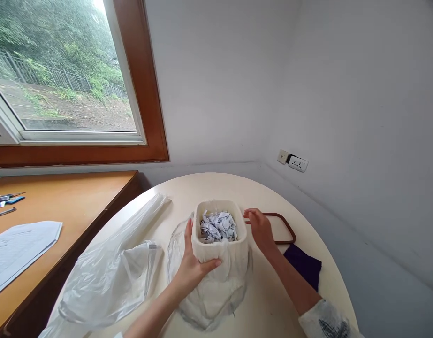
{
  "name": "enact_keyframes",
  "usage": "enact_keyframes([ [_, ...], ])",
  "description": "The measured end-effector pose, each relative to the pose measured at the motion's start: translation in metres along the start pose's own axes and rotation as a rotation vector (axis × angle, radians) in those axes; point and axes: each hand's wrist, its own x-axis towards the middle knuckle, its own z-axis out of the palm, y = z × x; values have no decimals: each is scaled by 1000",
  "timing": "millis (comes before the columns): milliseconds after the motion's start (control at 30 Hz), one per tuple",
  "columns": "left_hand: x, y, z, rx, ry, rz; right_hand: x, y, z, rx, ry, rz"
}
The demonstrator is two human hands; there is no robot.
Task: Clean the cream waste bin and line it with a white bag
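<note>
A small cream bin (220,251) with a rounded-square mouth stands on the round table, filled with crumpled printed paper (219,226). A thin, clear plastic bag is draped over its outside and spreads on the table around its base. My left hand (193,265) grips the bin's near left corner, thumb across the front and fingers along the left side. Close to the bin's right rim, my right hand (260,227) has its fingers curled at the left side of a brown rounded-rectangular frame (290,230). My hand hides part of that frame.
A crumpled clear plastic bag (107,277) covers the left of the round table (209,183). Dark purple cloth (304,265) lies beside my right forearm. On the wooden desk (79,197) at left are papers (22,249) and small items. A wall socket (298,163) is behind.
</note>
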Motion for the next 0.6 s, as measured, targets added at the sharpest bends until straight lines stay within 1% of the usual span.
enact_keyframes([
  [67,-1,-1,-4,74,75,84,8,7,-18,-175,36,-17],
  [100,-2,0,-7,135,111,135,10,11,-27,-301,20,-23],
  [167,-4,4,-12,260,159,263,11,19,-43,-583,-57,-1],
  [233,-6,11,-16,377,180,444,8,28,-55,-814,-160,73],
  [267,-7,14,-17,437,181,544,5,32,-58,-902,-212,110],
  [333,-10,22,-16,566,151,714,0,38,-60,-1042,-295,141],
  [367,-11,25,-15,625,119,773,-3,41,-59,-1098,-322,138],
  [433,-13,29,-11,710,51,847,-7,42,-56,-1169,-353,118],
  [500,-15,32,-9,745,8,869,-8,40,-53,-1185,-366,114],
  [600,-17,36,-10,733,-4,868,-4,30,-55,-1170,-364,118],
])
